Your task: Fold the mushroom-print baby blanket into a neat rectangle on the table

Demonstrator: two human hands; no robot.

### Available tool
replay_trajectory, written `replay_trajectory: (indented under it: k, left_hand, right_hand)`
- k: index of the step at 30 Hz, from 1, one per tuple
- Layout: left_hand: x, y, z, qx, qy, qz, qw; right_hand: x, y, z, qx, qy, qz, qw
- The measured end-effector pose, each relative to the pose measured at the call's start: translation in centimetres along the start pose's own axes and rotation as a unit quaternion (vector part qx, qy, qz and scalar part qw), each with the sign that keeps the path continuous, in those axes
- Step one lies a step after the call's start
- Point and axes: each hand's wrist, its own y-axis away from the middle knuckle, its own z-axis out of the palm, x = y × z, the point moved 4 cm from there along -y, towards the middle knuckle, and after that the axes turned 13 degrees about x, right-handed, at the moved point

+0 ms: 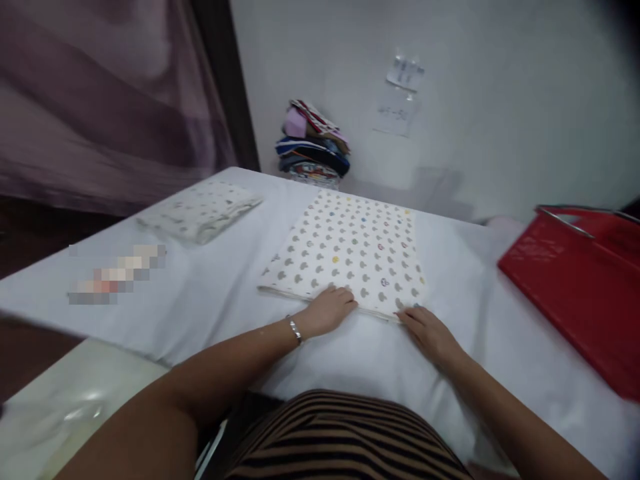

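Note:
A white cloth (350,247) printed with grey mushroom-like shapes and a few coloured ones lies spread flat on the table in front of me, its near edge looking layered. Along that near edge rests my left hand (330,311), fingers laid over the fabric, thumb not clearly visible. At the near right corner my right hand (429,332) has its fingertips closed on the cloth's edge. Farther left lies a folded cloth (200,210) with a similar print, apart from both hands.
A white sheet covers the table (225,287). A red bag or case (575,287) with a metal bar stands at the right. A blurred-out item (117,273) lies at the left. Beyond the far edge rises a pile of folded clothes (314,147) against the wall; a purple curtain (110,100) hangs left.

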Motion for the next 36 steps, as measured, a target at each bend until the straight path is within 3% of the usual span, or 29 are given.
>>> replay_trajectory:
  k: [11,19,24,31,36]
  left_hand:
    - [0.4,0.2,0.6,0.000,-0.049,-0.030,0.998]
    - [-1.1,1.6,0.4,0.008,-0.037,-0.061,0.997]
    - [-3.7,4.3,-0.8,0.024,-0.055,-0.125,0.990]
    - [-9.2,8.5,-4.2,0.040,-0.092,-0.245,0.964]
    - [-11.8,11.3,-5.8,0.092,-0.101,-0.283,0.949]
  right_hand:
    - [1.5,1.0,0.5,0.012,-0.012,-0.043,0.999]
    - [1.2,0.8,0.6,0.023,-0.001,-0.060,0.998]
    - [1.7,1.6,1.3,0.047,0.024,-0.066,0.996]
    - [3.6,3.8,3.0,0.070,0.077,-0.062,0.993]
    - [3.9,3.6,2.5,0.084,0.078,-0.048,0.992]
